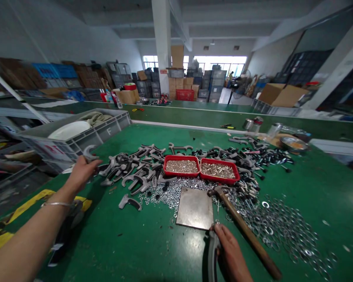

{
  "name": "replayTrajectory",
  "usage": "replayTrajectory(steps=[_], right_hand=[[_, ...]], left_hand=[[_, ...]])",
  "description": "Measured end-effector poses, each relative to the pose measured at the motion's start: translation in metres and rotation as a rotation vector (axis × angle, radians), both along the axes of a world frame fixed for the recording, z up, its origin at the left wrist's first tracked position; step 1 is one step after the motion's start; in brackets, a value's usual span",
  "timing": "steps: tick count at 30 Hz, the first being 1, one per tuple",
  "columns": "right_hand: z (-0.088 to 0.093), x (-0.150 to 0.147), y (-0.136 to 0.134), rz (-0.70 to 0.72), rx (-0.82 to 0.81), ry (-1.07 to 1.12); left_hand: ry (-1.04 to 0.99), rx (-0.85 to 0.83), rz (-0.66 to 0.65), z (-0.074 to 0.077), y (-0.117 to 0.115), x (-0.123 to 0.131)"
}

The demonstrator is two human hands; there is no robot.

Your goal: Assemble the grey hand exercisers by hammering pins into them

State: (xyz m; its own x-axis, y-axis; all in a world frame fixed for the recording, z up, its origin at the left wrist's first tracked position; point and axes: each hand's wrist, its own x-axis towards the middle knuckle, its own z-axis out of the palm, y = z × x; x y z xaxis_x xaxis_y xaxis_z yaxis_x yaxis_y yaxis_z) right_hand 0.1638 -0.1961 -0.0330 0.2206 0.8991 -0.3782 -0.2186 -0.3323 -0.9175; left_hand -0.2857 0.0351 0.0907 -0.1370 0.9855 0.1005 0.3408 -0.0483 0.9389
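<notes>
The left hand [82, 173] at 9 o'clock curls its fingers tight around a gray metal bracket [90, 153]. The right hand [231, 250] at 6 o'clock has its fingers pressed together around a second bracket [212, 254], close to a wooden hammer [247, 231] and a steel plate [194, 208]. Loose washers [276, 231] lie at 4 o'clock. A bumped hammer could scatter them, and a slippery bracket could drop.

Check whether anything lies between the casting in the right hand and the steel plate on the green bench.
Nothing visible stands between them: the curved grey casting in the right hand sits just below the near corner of the steel plate. The hammer lies to the right of the plate.
</notes>
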Motion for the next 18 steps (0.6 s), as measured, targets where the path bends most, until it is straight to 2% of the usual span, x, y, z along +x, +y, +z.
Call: replayTrajectory(steps=[1, 2, 3, 6, 8, 9, 12, 15, 18], right_hand=[[-0.001, -0.001, 0.002, 0.024, 0.004, -0.040], [-0.001, -0.002, 0.004, 0.046, 0.021, -0.112], [0.000, -0.003, 0.006, 0.066, 0.052, -0.211], [0.010, -0.004, 0.009, 0.144, 0.177, -0.515], [0.021, -0.005, 0.008, 0.206, 0.213, -0.635], [0.027, -0.005, 0.006, 0.234, 0.220, -0.667], [0.041, -0.005, 0.000, 0.280, 0.234, -0.717], [0.047, -0.005, -0.004, 0.308, 0.236, -0.756], [0.044, -0.005, -0.007, 0.340, 0.239, -0.801]], left_hand=[[-0.037, 0.013, 0.011, -0.001, -0.013, 0.021], [-0.072, 0.000, -0.037, -0.004, -0.031, 0.047], [-0.164, -0.067, -0.153, -0.010, -0.052, 0.077], [-0.370, -0.338, -0.414, -0.042, -0.121, 0.174], [-0.385, -0.518, -0.543, -0.065, -0.157, 0.228], [-0.382, -0.550, -0.557, -0.075, -0.170, 0.248], [-0.365, -0.552, -0.563, -0.090, -0.188, 0.281], [-0.337, -0.550, -0.563, -0.090, -0.191, 0.287], [-0.294, -0.552, -0.585, -0.087, -0.193, 0.288]])
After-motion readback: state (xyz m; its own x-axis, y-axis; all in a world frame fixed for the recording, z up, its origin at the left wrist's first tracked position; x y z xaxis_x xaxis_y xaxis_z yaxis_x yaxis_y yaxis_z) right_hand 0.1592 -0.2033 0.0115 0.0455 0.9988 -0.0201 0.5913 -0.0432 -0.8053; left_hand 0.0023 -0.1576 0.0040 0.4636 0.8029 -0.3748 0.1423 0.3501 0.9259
